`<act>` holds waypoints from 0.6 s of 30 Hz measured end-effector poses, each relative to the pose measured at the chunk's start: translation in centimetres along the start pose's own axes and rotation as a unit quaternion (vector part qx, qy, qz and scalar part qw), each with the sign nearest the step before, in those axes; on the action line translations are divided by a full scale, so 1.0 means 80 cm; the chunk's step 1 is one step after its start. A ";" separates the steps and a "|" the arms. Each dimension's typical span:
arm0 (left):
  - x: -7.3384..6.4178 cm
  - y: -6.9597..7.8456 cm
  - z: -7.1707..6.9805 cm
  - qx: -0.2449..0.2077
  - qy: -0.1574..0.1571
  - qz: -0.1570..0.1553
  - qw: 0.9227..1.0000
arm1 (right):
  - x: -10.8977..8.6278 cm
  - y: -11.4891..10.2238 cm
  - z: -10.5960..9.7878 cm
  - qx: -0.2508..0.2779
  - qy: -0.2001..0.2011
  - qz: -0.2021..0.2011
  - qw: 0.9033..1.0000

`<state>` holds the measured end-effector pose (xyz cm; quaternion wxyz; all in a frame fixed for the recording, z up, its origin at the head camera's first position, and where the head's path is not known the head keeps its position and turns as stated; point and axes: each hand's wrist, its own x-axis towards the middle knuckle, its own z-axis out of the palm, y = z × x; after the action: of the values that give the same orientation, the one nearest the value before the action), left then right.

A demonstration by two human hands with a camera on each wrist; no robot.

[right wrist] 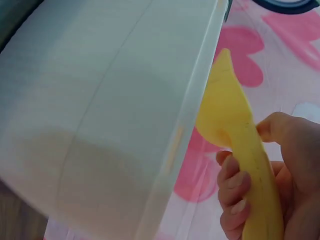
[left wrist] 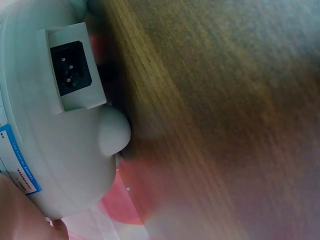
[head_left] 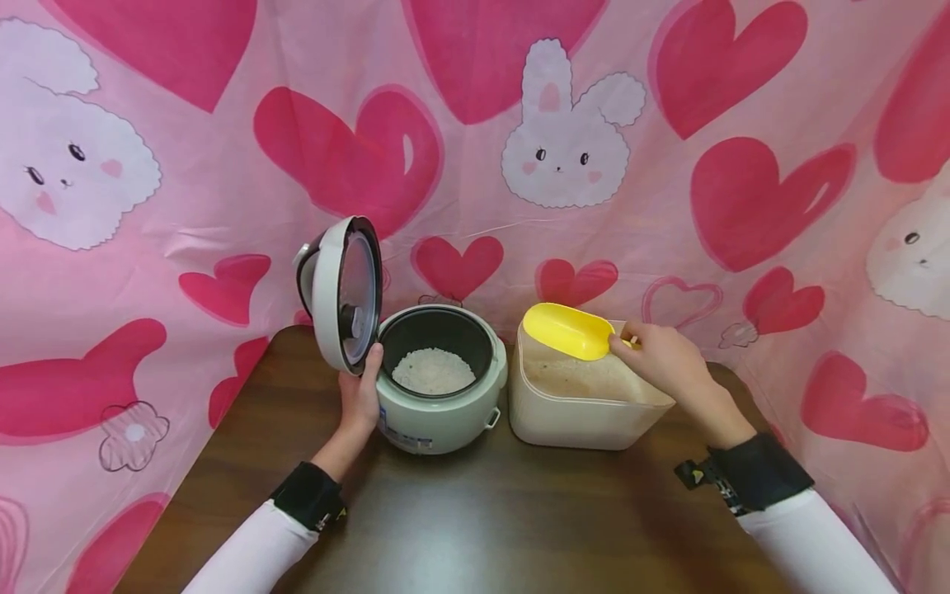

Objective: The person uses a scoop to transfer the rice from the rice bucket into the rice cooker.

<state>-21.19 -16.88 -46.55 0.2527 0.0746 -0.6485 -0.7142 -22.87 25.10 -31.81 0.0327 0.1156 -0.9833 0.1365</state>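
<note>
A pale green rice cooker (head_left: pixel 438 431) stands on the table, its domed lid (head_left: pixel 325 301) tipped up on the left. White rice (head_left: pixel 434 373) lies in its dark inner pot. My left hand (head_left: pixel 359 402) holds the cooker's left side below the lid, thumb up along the rim; its other fingers are mostly hidden. Curled fingers of my right hand (head_left: pixel 663 359) grip the handle of a yellow scoop (head_left: pixel 566 330) above a cream rice bin (head_left: pixel 571 425). No grains show in the scoop's bowl. The right wrist view shows the scoop (right wrist: pixel 257 185) beside the bin's rim.
The dark wooden table (head_left: pixel 475 520) extends in front of both containers. Behind them hangs a pink cloth (head_left: pixel 475 181) with hearts and rabbits. A power socket (left wrist: pixel 72 70) shows on the cooker's side in the left wrist view. The bin stands just right of the cooker.
</note>
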 end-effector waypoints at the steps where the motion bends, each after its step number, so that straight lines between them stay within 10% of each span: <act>1: 0.000 0.000 0.000 0.000 -0.001 0.000 1.000 | -0.002 0.005 -0.001 -0.004 -0.004 0.003 1.000; 10: 0.000 -0.001 -0.002 0.000 -0.009 -0.004 1.000 | -0.013 0.036 -0.010 -0.071 -0.058 0.037 0.995; 18: -0.001 -0.002 -0.002 -0.002 -0.006 -0.006 1.000 | -0.019 0.032 -0.010 -0.144 -0.006 0.028 0.989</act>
<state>-21.10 -16.96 -46.71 0.2446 0.0741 -0.6483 -0.7172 -21.98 28.05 -31.86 0.0396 0.0833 -0.9957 -0.0061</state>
